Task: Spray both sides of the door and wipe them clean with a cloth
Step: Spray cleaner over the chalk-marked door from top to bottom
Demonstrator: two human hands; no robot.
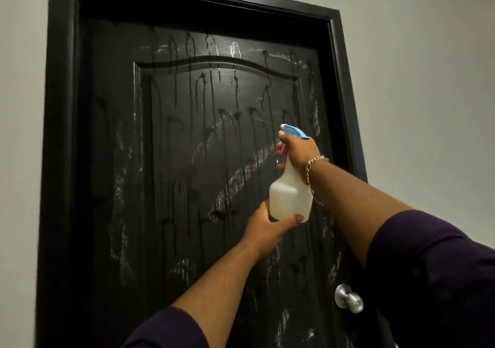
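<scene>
Dark purple sleeves [428, 275] frame the view at the near edge, both arms reaching up & fwd toward the door.

The left hand [263, 227] is cupped under the base of the spray bottle [290, 195], thumb curled round the front lower corner; the bottle's weight is probably being taken there so the nozzle can be kept steady. The right hand [297, 151] is wrapped round the neck just below the blue trigger head [294, 131], fingers curled over the trigger. A chain bracelet [313, 171] hangs at that wrist. The translucent white bottle is held upright, approx. level with the middle of the upper panel, close to the surface but not touching it. The nozzle is pointed up & left, and a thin jet can be made out leaving the tip, so a squeeze is judged to be under way.

Beyond, the black door [187, 160] is seen shut in its frame [61, 133], w/ wet runs streaking down from the top rail & arched panel and whitish smears across the middle & edges. A round metal knob [348, 298] sits low at the right edge. No cloth is in view, so wiping is judged not yet begun on this face; the other side is hidden. Grey wall [428, 80] surrounds the frame.
</scene>
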